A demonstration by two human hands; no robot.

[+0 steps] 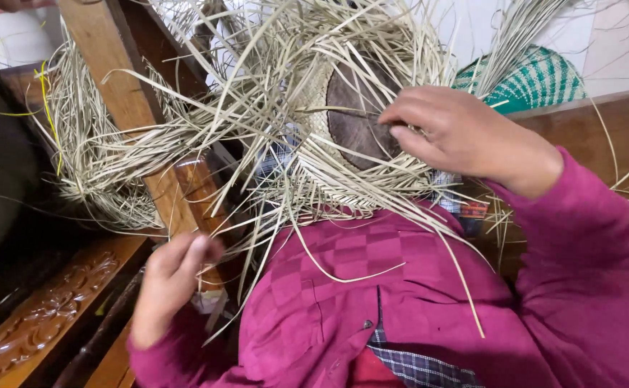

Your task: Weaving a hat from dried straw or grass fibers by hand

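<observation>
Magenta sleeve (587,266), right hand (465,133) pinching straw strands (271,108) (fingertips hidden), left hand (174,276) pinching loose ends.

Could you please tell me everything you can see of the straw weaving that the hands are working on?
The straw weaving is pale, flat-stranded and unfinished: a tight woven band curves round a dark rounded form, while long loose strands fan out on all sides. It sits above the magenta jacket. The right hand presses on its top; the left hand pinches loose strands lower down.
</observation>
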